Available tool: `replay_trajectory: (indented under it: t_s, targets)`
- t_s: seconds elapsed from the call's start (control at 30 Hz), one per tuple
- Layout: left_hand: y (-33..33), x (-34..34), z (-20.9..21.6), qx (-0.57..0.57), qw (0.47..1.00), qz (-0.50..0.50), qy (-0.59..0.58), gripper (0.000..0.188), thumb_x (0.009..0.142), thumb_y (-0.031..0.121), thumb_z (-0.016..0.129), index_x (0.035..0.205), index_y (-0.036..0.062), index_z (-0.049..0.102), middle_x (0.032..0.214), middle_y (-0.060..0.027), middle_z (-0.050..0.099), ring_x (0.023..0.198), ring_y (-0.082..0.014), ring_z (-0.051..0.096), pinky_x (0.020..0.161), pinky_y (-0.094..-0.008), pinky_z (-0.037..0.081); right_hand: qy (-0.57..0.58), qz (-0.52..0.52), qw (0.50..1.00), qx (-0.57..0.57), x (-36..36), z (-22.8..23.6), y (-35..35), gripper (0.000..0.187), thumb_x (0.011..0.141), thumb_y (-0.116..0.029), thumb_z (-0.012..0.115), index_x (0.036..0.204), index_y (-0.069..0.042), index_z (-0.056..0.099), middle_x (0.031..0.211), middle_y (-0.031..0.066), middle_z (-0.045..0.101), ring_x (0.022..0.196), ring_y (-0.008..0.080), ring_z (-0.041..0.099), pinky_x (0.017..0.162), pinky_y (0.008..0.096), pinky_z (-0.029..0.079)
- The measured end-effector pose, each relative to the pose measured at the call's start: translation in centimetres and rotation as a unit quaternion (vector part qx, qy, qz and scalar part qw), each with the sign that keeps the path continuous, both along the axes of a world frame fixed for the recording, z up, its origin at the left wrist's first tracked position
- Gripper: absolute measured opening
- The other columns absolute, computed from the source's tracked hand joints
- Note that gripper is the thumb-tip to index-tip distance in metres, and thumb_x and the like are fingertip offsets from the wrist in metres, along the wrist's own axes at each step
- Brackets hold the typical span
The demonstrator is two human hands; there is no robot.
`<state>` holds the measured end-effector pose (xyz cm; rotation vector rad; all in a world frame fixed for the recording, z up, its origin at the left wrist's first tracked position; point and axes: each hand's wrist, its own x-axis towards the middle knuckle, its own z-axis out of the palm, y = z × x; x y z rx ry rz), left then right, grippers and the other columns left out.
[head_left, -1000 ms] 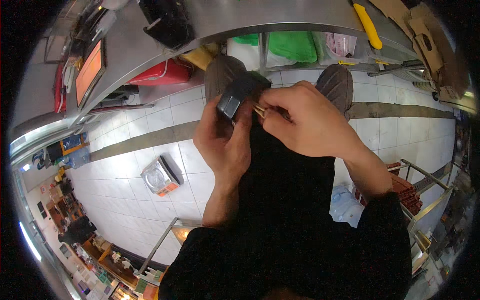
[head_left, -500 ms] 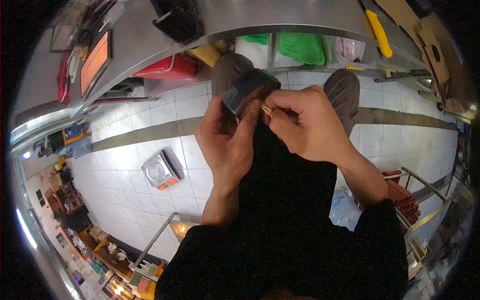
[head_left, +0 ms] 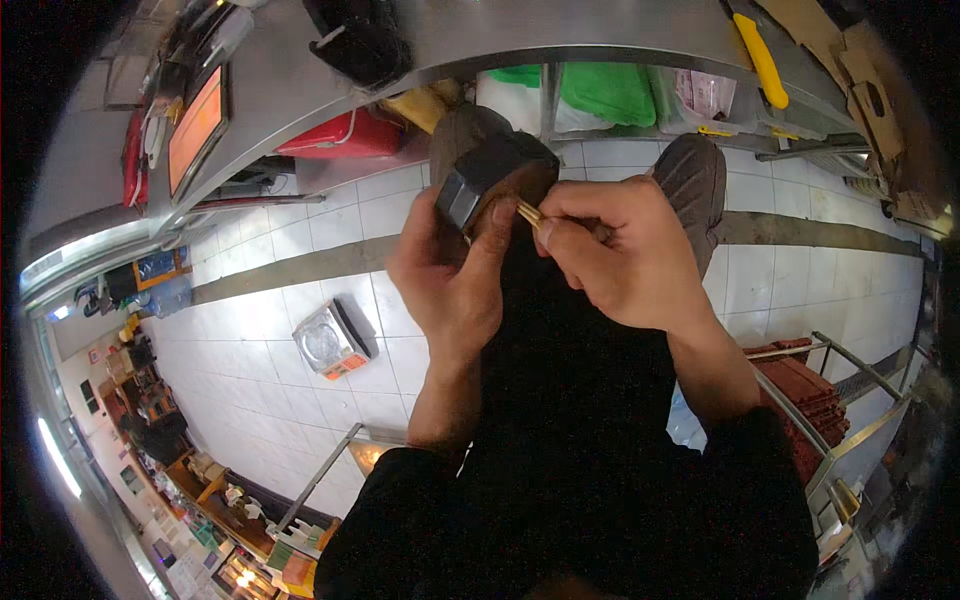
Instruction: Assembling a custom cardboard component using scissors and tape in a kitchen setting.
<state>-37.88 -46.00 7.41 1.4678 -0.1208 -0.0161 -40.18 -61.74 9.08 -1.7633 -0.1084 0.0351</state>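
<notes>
- The left hand (head_left: 445, 265) is clamped on a dark boxy object (head_left: 495, 175), its thumb along the brownish near face; the other fingers are mostly hidden behind it.
- The right hand (head_left: 625, 250) pinches thin golden sticks (head_left: 530, 213) between thumb and bent forefinger; their rear ends are lost inside the hand.
- The sticks lie right at the left thumb, against or just in front of the brownish face; whether they touch it, and how many there are, I cannot tell.
- The object's far side is dark and hard to make out against the trouser leg (head_left: 462, 135) behind it.
- Beyond the grip, the curved edge of the steel counter (head_left: 560, 25) runs across, well apart from both hands; a yellow handle (head_left: 762, 65) juts past it, beyond and right of the grip.
- Open tiled floor (head_left: 270, 390) spreads left of the grip, with a scale (head_left: 325, 345) on it; a metal frame (head_left: 865, 365), partly cut off by shadow, stands to the right, nearer the body.
- Marks on the scale's orange panel, on the pinkish package (head_left: 705, 92) beyond the right hand and on the orange screen (head_left: 197, 130) far left are too small or blurred to read.
</notes>
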Motion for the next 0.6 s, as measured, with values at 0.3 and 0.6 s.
replay_trajectory:
  t_s: [0.3,0.6]
  targets:
    - [-0.1,0.4,-0.3,-0.086,0.996,-0.005,0.038,0.022,0.091,0.005,0.067,0.110,-0.0035,0.061,0.099,-0.0047,0.065,0.088,-0.0095,0.058,0.081,-0.0241,0.046,0.104,-0.010,0.975,0.199,-0.1,0.8,1.5,0.020,0.087,-0.011,0.055,0.070,-0.001,0.059,0.051,-0.0005,0.047,0.041,0.0057,0.041,0.040,0.0230,0.030]
    - [-0.8,-0.2,0.2,-0.169,0.973,-0.005,0.156,0.030,0.097,0.020,0.061,0.112,-0.0059,0.061,0.100,-0.0114,0.067,0.086,-0.0154,0.064,0.077,-0.0268,0.051,-0.156,-0.106,0.979,-0.077,0.1,0.0,2.5,0.012,0.081,-0.007,0.059,0.072,-0.001,0.057,0.057,0.0077,0.051,0.046,0.0178,0.054,0.044,0.0298,0.039]
